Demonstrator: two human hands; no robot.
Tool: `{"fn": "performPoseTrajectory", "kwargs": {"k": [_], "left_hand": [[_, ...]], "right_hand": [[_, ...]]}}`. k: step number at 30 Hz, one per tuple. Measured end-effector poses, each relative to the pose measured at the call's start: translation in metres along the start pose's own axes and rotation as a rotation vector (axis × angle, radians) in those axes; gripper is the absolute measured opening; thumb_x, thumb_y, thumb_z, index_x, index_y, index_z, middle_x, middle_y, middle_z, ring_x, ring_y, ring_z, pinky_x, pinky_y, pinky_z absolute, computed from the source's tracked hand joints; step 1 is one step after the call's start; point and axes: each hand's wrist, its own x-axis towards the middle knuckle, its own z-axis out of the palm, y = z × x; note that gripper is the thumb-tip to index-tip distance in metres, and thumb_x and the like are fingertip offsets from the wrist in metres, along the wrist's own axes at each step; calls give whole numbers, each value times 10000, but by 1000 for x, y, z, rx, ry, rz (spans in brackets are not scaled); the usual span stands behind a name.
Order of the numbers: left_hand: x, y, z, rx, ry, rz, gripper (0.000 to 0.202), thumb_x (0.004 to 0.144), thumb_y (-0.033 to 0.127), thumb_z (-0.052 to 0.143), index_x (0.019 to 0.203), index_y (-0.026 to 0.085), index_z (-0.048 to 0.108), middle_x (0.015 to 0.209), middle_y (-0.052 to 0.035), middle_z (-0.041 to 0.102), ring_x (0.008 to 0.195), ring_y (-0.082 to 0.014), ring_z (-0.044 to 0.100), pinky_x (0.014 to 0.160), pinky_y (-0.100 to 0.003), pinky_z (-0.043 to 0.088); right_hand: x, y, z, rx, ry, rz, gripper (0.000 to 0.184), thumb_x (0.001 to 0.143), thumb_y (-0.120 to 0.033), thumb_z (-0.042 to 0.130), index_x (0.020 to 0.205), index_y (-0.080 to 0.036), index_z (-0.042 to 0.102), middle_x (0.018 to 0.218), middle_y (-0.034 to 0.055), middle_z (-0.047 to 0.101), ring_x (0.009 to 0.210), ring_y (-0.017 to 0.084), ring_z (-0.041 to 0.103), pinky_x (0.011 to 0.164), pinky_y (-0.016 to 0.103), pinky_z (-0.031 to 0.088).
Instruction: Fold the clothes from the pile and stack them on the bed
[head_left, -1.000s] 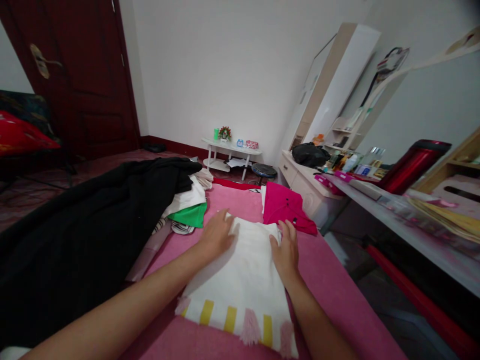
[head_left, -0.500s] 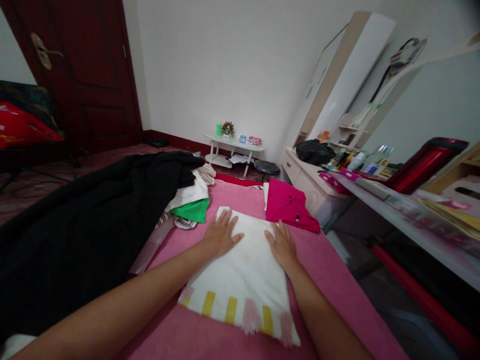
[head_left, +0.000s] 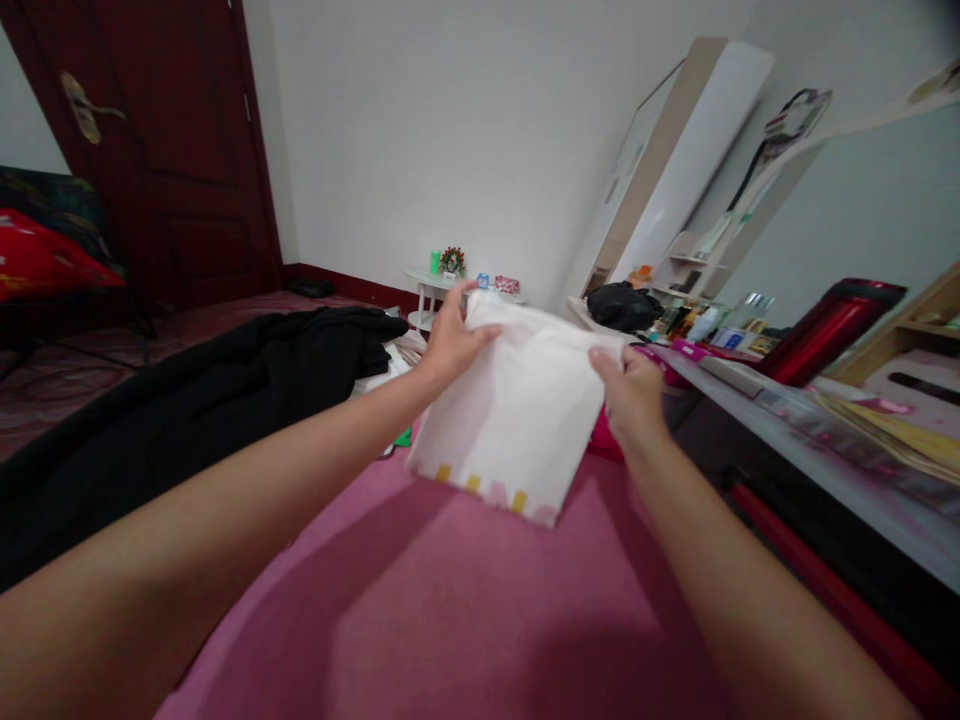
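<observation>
A folded white garment (head_left: 517,410) with yellow stripes and pink tassels along its lower edge hangs above the pink bedcover (head_left: 450,590). My left hand (head_left: 456,335) pinches its upper left corner, thumb in front. At the upper right corner, my right hand (head_left: 628,385) grips it in the same way. Behind it, a bright pink garment (head_left: 606,438) is mostly hidden. To the left lies a large black garment (head_left: 247,390), with white cloth (head_left: 386,368) and a scrap of green cloth (head_left: 403,437) beyond it.
On the right stands a desk (head_left: 757,400) with a red flask (head_left: 832,335), bottles and papers. A black bag (head_left: 624,306) sits on the dresser farther back. By the far wall is a small white table (head_left: 421,282). A dark red door (head_left: 165,150) is at left.
Both hands were lying flat on the white garment on the bed. Now they grip its far corners and have lifted it up and forward, off the bedcover.
</observation>
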Motion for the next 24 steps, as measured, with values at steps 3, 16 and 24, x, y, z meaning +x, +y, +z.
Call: {"fn": "performPoseTrajectory", "kwargs": {"k": [3,16,24], "left_hand": [[31,48,-14,-54,26,209,756,692,182,742,1344,207,360,1175,-80,587,992,-209,616,868,-343,479],[-171,1,-88,245,-1157,-251,418,596,8,519,910,186,732,898,-18,716,788,-167,639,682,-202,458],[-135,4,-61,835,-682,-511,232,775,314,606,903,142,694,951,-149,689,926,-293,625,770,-339,445]], "right_hand": [[16,-39,-12,-29,106,-235,251,786,-366,631,989,-219,649,911,11,655,777,155,591,729,288,471],[-164,47,-76,-365,-910,308,312,638,-163,538,907,-187,693,933,47,689,893,215,611,782,289,452],[-123,82,-53,-740,-496,359,467,736,-503,566,1021,-135,618,979,145,684,897,273,646,760,354,469]]}}
